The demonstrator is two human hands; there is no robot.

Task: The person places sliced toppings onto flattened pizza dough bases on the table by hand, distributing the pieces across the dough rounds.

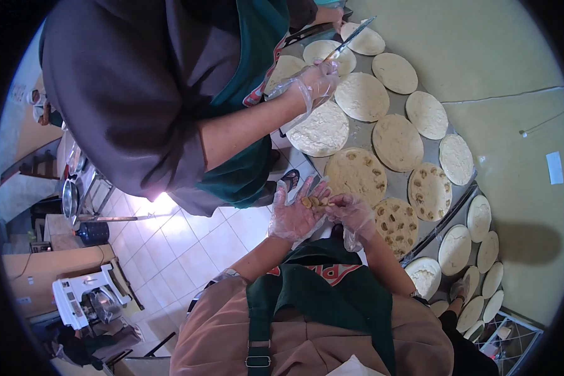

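Observation:
My left hand (292, 217), in a clear plastic glove, is palm up with its fingers stretched out, and a small heap of brown mushroom slices (314, 202) rests on it. My right hand (355, 218), gloved too, has its fingertips pinched together at the heap's edge; the slice between them is mostly hidden. Just beyond the hands is a round pizza base (356, 178) with slices along its far edge. Slices cover another pizza base (395, 227) beside my right hand, and more form a ring on a third pizza base (430, 192).
A co-worker's gloved hand (316, 81) holds a long thin utensil (351, 39) over pale-coated bases on the grey table (357, 133). More bases (454, 249) stand beyond a dark edge at right. A sandaled foot (291, 179) is on the tiled floor (197, 254).

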